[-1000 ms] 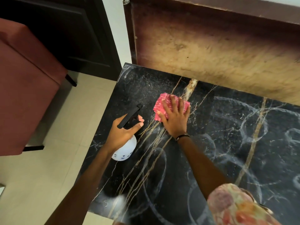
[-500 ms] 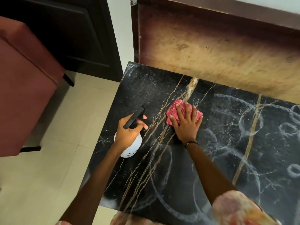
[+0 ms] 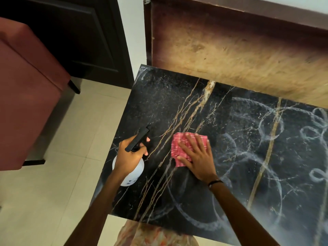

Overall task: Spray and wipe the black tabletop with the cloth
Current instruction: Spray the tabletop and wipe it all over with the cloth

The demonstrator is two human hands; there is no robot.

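The black marble tabletop (image 3: pixel 177 107) with gold veins fills the middle and right of the head view, streaked with whitish circular wipe marks. My right hand (image 3: pixel 197 157) lies flat, fingers spread, pressing a folded pink cloth (image 3: pixel 179 145) onto the tabletop near its left half. My left hand (image 3: pixel 130 157) grips the neck of a white spray bottle (image 3: pixel 132 176) with a black trigger head (image 3: pixel 137 139), held over the table's left edge, just left of the cloth. The bottle's nozzle points away toward the far side.
A red upholstered chair (image 3: pixel 26 96) stands on the pale tiled floor (image 3: pixel 62 183) to the left. A worn brown wooden panel (image 3: pixel 230 50) rises behind the table's far edge. A dark door (image 3: pixel 79 32) is at the back left.
My right hand has slid the pink cloth across the tabletop toward me, away from the far edge. The left hand with the bottle stayed by the left edge.
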